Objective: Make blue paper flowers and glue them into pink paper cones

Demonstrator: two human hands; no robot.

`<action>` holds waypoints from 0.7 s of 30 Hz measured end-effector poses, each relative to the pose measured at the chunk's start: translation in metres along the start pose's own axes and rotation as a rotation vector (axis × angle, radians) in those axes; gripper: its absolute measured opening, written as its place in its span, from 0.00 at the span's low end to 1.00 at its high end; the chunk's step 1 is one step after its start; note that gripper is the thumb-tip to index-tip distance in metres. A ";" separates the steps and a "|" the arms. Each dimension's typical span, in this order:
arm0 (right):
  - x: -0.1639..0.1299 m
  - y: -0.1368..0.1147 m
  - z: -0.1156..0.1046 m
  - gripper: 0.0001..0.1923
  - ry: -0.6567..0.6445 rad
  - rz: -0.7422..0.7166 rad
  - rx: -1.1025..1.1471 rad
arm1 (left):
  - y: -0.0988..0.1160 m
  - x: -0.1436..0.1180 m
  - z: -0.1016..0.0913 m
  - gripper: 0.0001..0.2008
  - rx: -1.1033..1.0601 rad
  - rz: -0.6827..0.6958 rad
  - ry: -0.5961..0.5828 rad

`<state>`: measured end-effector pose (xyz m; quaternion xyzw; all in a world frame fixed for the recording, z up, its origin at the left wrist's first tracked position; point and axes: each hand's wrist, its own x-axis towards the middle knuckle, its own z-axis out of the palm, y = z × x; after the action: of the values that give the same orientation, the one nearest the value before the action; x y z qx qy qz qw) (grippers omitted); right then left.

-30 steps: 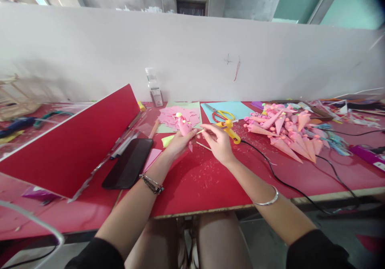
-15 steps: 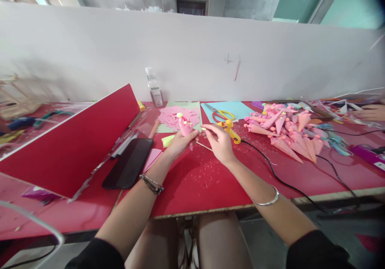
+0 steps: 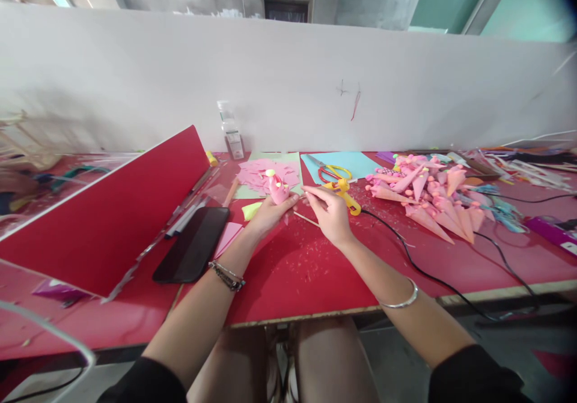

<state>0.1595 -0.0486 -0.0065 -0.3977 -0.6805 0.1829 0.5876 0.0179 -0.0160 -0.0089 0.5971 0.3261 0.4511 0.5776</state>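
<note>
My left hand [image 3: 273, 212] is closed around a small pink cone-shaped figure [image 3: 279, 194], which has a pale yellow ball on top and yellow bits on its side. To its right, my right hand [image 3: 331, 214] has thumb and fingertips brought together in a pinch; whatever lies between them is too small to make out. A yellow lump of clay [image 3: 251, 211] rests beside my left wrist. Below the fingertips lies a thin stick [image 3: 306, 218]. A yellow glue gun [image 3: 346, 196] sits just behind my right hand.
Pink paper scraps [image 3: 256, 176] lie on a pale green sheet. Scissors [image 3: 331, 170] rest on a blue sheet [image 3: 360, 163]. On the right is a heap of pink cones [image 3: 433, 193]. A phone [image 3: 193, 245], a red board [image 3: 112, 211] and a bottle [image 3: 233, 136] stand or lie leftward. A black cord [image 3: 406, 245] crosses the table.
My hands have hardly moved; the pale yellow-green bit seen at my right fingertips no longer shows. At the far right, another person's hand has left the view.
</note>
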 end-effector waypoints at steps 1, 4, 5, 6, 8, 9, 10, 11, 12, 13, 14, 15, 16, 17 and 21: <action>0.000 -0.001 0.000 0.11 -0.001 -0.008 -0.004 | 0.000 0.000 0.000 0.13 -0.007 -0.002 -0.004; 0.000 -0.003 0.000 0.07 0.018 -0.020 -0.049 | 0.001 -0.001 0.000 0.13 -0.022 -0.005 -0.016; 0.000 -0.004 0.000 0.07 0.023 -0.024 -0.071 | 0.002 -0.002 0.000 0.13 -0.023 -0.006 -0.016; 0.000 -0.004 0.000 0.06 0.025 -0.028 -0.090 | 0.003 -0.002 0.001 0.13 -0.021 -0.009 -0.014; 0.001 -0.004 0.000 0.07 0.021 -0.040 -0.103 | 0.003 -0.002 0.001 0.13 -0.016 -0.020 -0.004; 0.001 -0.003 0.000 0.08 0.017 -0.046 -0.098 | 0.003 -0.002 0.001 0.12 -0.016 -0.026 0.002; 0.001 -0.003 -0.001 0.09 0.014 -0.049 -0.087 | 0.002 -0.002 0.001 0.12 -0.018 -0.032 0.009; 0.001 -0.002 -0.001 0.10 0.015 -0.047 -0.074 | 0.001 -0.002 0.001 0.12 -0.022 -0.036 0.012; 0.001 -0.001 -0.001 0.11 0.016 -0.040 -0.059 | 0.000 -0.001 0.000 0.12 -0.026 -0.035 0.011; 0.001 -0.001 -0.001 0.12 0.018 -0.031 -0.046 | -0.001 -0.001 0.000 0.11 -0.029 -0.033 0.005; 0.001 0.000 -0.001 0.12 0.019 -0.020 -0.036 | -0.002 0.000 -0.001 0.11 -0.029 -0.031 -0.005; 0.000 -0.001 -0.001 0.11 0.019 -0.013 -0.032 | -0.003 0.000 -0.002 0.11 -0.025 -0.031 -0.014; 0.000 -0.001 -0.002 0.11 0.021 -0.010 -0.036 | -0.003 0.000 -0.002 0.11 -0.018 -0.030 -0.022; 0.000 -0.001 -0.002 0.10 0.028 -0.013 -0.047 | -0.003 0.000 -0.002 0.11 -0.012 -0.029 -0.029; 0.001 -0.002 -0.002 0.09 0.069 -0.042 -0.086 | -0.002 0.000 -0.002 0.11 -0.006 -0.013 -0.053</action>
<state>0.1609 -0.0497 -0.0036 -0.4143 -0.6752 0.1270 0.5969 0.0160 -0.0149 -0.0112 0.6049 0.3134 0.4325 0.5906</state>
